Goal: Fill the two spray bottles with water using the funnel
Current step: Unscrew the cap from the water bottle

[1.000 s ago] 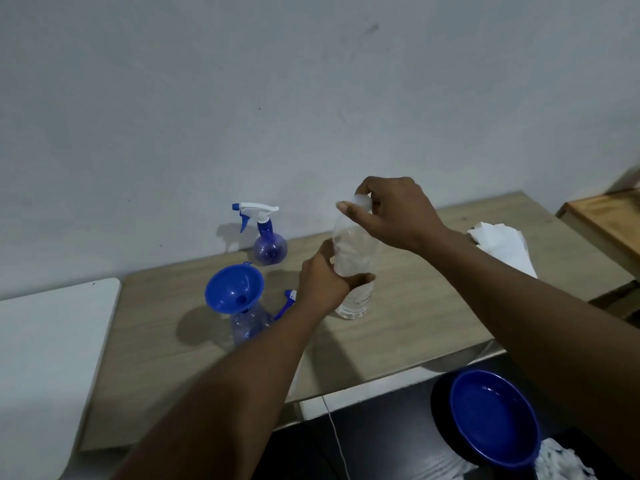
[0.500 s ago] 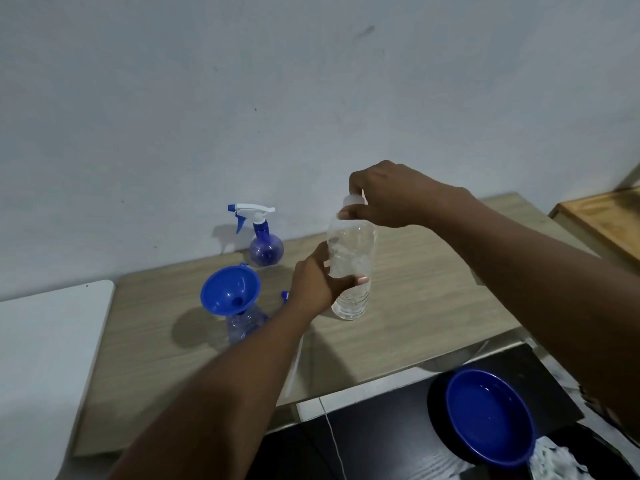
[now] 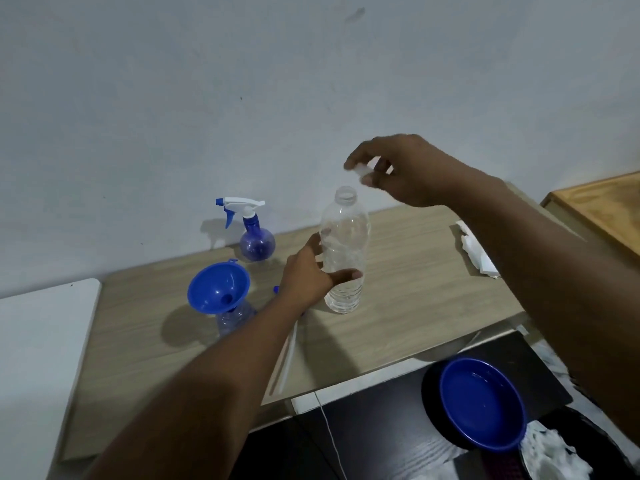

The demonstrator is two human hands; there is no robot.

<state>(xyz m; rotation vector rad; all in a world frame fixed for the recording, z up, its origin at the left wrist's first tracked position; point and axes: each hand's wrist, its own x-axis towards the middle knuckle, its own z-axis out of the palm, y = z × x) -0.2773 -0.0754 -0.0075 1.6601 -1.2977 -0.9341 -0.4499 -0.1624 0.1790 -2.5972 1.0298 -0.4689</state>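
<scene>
cap off, clear water bottle (image 3: pixel 344 258) upright on the wooden table (image 3: pixel 415 299).
blue funnel (image 3: pixel 219 287) sits in the mouth of 1 spray bottle (image 3: pixel 233 318), mostly hidden beneath it; the 2nd spray bottle (image 3: pixel 254 233) stands by the wall with its trigger head on. left hand (image 3: pixel 306 277) is wrapped around the water bottle's middle, its arm hiding a loose sprayer part. right hand (image 3: pixel 405 168) hovers just above the open neck, fingertips pinched on the blurred white cap (image 3: pixel 363 169).

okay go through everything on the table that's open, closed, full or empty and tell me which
Water bottle: uncapped, upright, water low.
Cap: off, pinched in right hand.
Left hand: gripping the bottle.
Funnel: seated in the open spray bottle.
Far spray bottle: trigger head on.
Blue bowl: upright.
</scene>
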